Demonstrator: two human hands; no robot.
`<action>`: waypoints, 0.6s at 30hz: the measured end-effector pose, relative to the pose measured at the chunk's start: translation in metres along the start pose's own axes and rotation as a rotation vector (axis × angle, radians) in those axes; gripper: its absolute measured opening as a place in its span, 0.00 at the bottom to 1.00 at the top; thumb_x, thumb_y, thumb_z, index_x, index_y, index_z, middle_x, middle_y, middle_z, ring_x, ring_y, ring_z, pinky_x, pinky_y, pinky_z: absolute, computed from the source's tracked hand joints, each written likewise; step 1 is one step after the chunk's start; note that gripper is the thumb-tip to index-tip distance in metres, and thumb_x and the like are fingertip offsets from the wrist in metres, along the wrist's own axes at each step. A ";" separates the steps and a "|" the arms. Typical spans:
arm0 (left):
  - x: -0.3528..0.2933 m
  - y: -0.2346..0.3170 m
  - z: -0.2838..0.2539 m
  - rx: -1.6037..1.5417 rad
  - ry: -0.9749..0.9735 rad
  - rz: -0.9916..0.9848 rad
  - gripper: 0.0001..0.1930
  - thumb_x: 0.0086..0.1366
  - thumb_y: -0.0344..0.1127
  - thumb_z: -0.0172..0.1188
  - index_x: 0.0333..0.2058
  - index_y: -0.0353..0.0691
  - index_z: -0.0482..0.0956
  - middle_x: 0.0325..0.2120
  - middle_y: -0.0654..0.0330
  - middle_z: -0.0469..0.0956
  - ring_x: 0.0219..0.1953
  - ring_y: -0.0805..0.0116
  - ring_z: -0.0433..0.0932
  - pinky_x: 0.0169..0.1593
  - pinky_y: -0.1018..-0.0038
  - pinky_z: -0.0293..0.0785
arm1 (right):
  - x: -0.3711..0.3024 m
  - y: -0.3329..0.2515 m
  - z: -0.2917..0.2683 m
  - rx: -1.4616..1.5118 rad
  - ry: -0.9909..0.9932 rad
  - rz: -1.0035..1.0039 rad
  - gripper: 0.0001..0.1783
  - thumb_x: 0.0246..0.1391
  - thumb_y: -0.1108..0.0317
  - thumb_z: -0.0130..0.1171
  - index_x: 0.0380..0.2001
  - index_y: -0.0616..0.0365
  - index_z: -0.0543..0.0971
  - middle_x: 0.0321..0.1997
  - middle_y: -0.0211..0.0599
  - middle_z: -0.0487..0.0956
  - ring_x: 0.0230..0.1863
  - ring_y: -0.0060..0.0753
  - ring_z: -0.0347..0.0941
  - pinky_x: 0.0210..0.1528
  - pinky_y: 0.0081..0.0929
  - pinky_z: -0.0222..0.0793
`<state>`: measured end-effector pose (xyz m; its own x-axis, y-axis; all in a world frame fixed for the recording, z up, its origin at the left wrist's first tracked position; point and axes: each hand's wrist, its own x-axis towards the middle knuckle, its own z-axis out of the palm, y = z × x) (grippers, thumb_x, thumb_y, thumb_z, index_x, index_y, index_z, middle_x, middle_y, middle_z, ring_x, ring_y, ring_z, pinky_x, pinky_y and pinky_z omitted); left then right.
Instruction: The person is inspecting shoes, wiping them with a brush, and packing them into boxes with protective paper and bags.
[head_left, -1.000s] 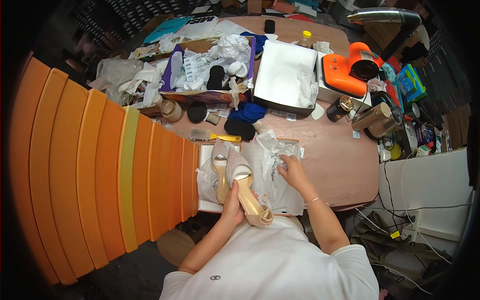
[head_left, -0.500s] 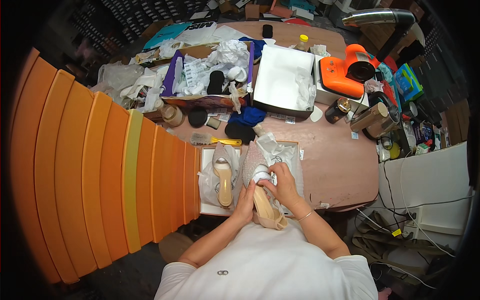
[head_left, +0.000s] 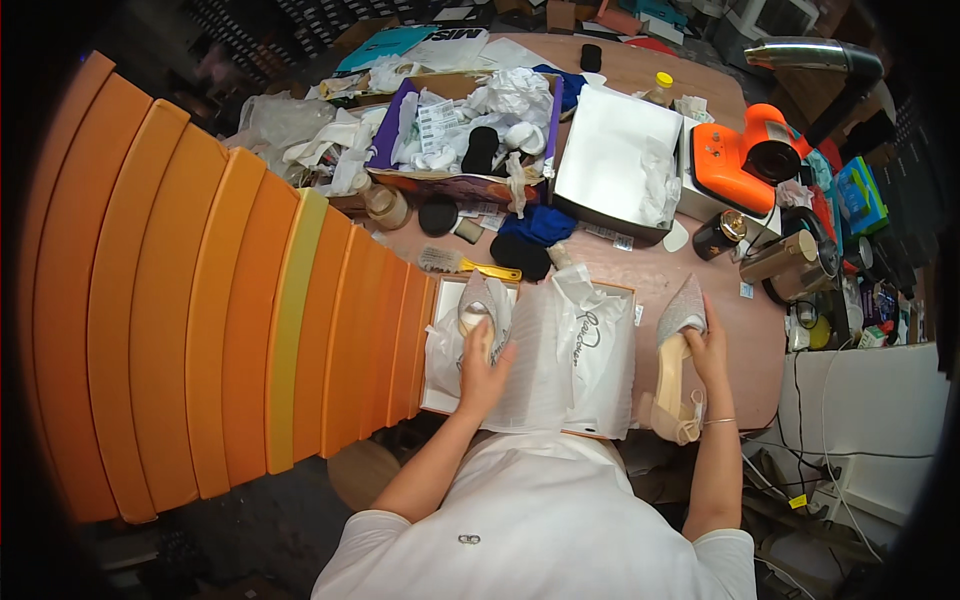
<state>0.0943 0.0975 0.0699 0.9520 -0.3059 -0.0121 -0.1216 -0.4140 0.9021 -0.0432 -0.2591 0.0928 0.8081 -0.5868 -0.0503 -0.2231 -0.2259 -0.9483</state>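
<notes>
On the right, my right hand (head_left: 711, 358) is closed round the side of a pale, glittery pointed shoe (head_left: 670, 375) with a beige insole and an ankle strap. This shoe is held upright, toe away from me, over the table. To the left, the matching shoe (head_left: 478, 292) lies on white tissue in an open shoebox (head_left: 437, 399). My left hand (head_left: 484, 378) rests over its insole, fingers stretched and thumb apart; the hand hides the heel end. White printed tissue (head_left: 592, 340) and a translucent wrapping sheet (head_left: 530, 350) spread over the box between my hands.
A tall stack of orange boxes (head_left: 215, 330) borders the left. Beyond the shoebox lie a yellow-handled brush (head_left: 490, 269), a black pad (head_left: 522, 257) and a blue cloth (head_left: 537, 224). Farther back stand a purple box (head_left: 470, 180) of crumpled paper, a white box (head_left: 615, 150) and an orange machine (head_left: 735, 160).
The right-hand shoe has moved right, away from the box, and my left hand has let go of it. My left hand has shifted left onto the other shoe. The view has shifted slightly.
</notes>
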 end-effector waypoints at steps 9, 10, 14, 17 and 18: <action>0.028 -0.129 -0.030 -0.035 -0.158 -0.577 0.17 0.52 0.38 0.70 0.33 0.31 0.76 0.24 0.58 0.78 0.26 0.69 0.77 0.31 0.73 0.74 | 0.039 -0.055 0.115 -0.487 -0.112 -0.500 0.13 0.47 0.71 0.62 0.38 0.60 0.76 0.39 0.46 0.75 0.41 0.50 0.71 0.45 0.39 0.67; 0.032 -0.139 -0.032 -0.043 -0.161 -0.569 0.16 0.52 0.36 0.70 0.32 0.32 0.75 0.25 0.58 0.78 0.26 0.72 0.77 0.30 0.76 0.73 | 0.029 -0.074 0.153 -0.306 -0.276 -0.428 0.11 0.47 0.70 0.62 0.35 0.60 0.76 0.38 0.44 0.75 0.40 0.50 0.72 0.43 0.39 0.68; 0.032 -0.068 -0.051 -0.171 -0.362 -0.531 0.12 0.55 0.31 0.66 0.35 0.32 0.75 0.25 0.60 0.77 0.27 0.74 0.75 0.31 0.78 0.72 | 0.007 -0.085 0.271 -0.548 -0.433 -0.722 0.12 0.43 0.68 0.62 0.32 0.56 0.74 0.33 0.40 0.74 0.37 0.44 0.73 0.38 0.38 0.68; 0.014 -0.050 -0.065 -0.497 -0.395 -0.599 0.17 0.58 0.31 0.63 0.43 0.28 0.73 0.32 0.56 0.79 0.31 0.72 0.78 0.33 0.77 0.74 | 0.006 -0.068 0.310 -0.619 -0.468 -0.676 0.10 0.43 0.70 0.60 0.31 0.57 0.73 0.31 0.39 0.74 0.37 0.46 0.72 0.38 0.41 0.68; 0.009 -0.043 -0.068 -0.593 -0.374 -0.660 0.18 0.58 0.31 0.63 0.44 0.27 0.72 0.33 0.55 0.79 0.32 0.71 0.78 0.34 0.77 0.75 | 0.003 -0.067 0.306 -0.649 -0.474 -0.737 0.09 0.42 0.70 0.58 0.29 0.57 0.72 0.30 0.39 0.74 0.36 0.44 0.72 0.38 0.38 0.67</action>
<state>0.1271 0.1704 0.0603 0.6140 -0.4627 -0.6394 0.6658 -0.1315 0.7345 0.1410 -0.0078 0.0598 0.9581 0.1889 0.2151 0.2695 -0.8486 -0.4553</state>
